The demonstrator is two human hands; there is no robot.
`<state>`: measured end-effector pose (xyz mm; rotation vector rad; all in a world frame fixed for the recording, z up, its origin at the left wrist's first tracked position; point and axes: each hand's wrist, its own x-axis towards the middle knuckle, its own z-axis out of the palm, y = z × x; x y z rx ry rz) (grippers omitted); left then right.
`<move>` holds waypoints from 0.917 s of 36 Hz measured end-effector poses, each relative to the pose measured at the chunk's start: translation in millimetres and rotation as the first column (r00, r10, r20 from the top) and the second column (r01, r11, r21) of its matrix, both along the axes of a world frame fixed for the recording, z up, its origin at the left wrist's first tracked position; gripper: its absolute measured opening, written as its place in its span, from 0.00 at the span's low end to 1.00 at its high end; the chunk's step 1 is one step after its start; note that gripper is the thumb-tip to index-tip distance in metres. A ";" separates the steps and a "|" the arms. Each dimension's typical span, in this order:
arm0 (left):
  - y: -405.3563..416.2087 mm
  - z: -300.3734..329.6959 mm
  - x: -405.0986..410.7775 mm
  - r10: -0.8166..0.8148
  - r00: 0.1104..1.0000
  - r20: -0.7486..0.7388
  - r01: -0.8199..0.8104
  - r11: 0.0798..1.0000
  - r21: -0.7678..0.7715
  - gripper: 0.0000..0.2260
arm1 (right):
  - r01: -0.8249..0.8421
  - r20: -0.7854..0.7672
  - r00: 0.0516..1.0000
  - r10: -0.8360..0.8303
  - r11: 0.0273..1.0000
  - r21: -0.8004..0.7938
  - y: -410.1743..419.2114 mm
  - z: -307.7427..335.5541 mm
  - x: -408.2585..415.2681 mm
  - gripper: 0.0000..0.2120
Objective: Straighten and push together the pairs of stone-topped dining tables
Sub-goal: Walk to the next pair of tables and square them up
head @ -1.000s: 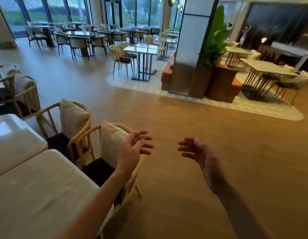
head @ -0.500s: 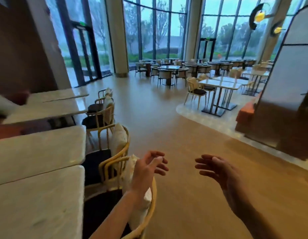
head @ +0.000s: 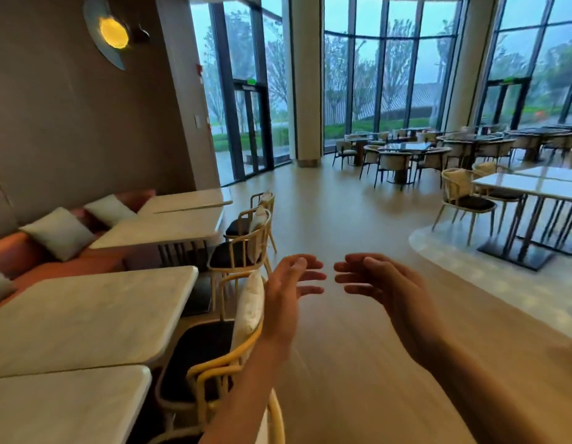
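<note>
My left hand [head: 286, 283] and right hand [head: 379, 283] hang in front of me over bare floor, fingers loosely spread, holding nothing; the stone tables lie off to my left, not ahead; the near pair [head: 86, 315] sits with its seam running left to right, already close together; the far pair [head: 169, 224] further along the wall looks skewed, a wedge of gap between its tops; my left hand is the nearer one, though the chair [head: 214, 363] stands between it and the table edge
</note>
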<state>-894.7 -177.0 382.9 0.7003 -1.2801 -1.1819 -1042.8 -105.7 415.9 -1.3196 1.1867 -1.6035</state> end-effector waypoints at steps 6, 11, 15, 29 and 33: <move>-82.4 12.8 -62.1 0.003 0.998 0.063 -0.002 1.000 -0.018 0.21 | -0.068 -0.005 0.998 0.068 0.997 -0.045 -102.8 29.8 -62.9 0.14; -151.7 16.6 -88.4 0.109 0.991 0.078 -0.106 0.994 -0.039 0.24 | -0.171 0.005 0.985 0.171 0.983 -0.060 -192.5 19.9 -101.9 0.14; -202.1 9.2 -115.6 0.210 0.973 0.097 -0.210 0.978 -0.011 0.16 | -0.297 0.008 0.955 0.298 0.953 -0.068 -272.4 5.2 -129.5 0.14; -394.8 20.9 -213.6 0.564 0.824 0.050 -0.566 0.819 0.096 0.13 | -0.625 0.047 0.776 0.629 0.777 -0.073 -530.6 4.8 -203.6 0.14; -474.5 9.3 -214.0 0.615 0.787 0.044 -0.617 0.783 0.084 0.13 | -0.656 0.021 0.752 0.659 0.751 -0.074 -610.0 -10.1 -207.1 0.14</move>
